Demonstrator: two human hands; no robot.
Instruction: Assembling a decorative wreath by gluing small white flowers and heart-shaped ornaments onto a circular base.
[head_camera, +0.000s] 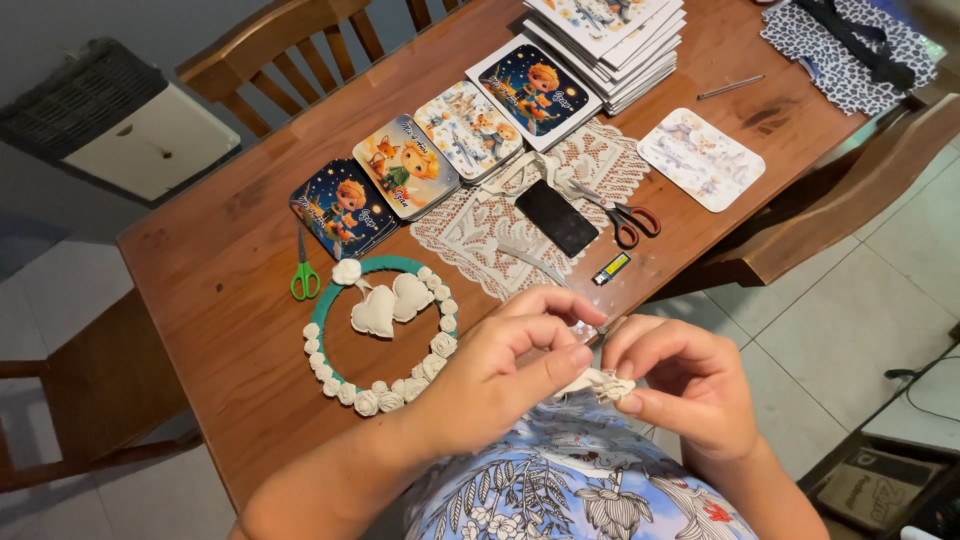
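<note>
Looks like a home dining room turned craft corner — wooden table (240, 300), matching wooden chairs (290, 60), pale tiled floor (860, 300). Spread with a lace doily (480, 235), scissors (625, 215), a ring wreath (380, 335) of fabric roses and hearts, illustrated tins (405, 165) — handmade favours, not shop stock.

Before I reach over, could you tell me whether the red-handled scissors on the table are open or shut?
Shut: the red-handled scissors lie flat with blades together and handle loops side by side.
</note>
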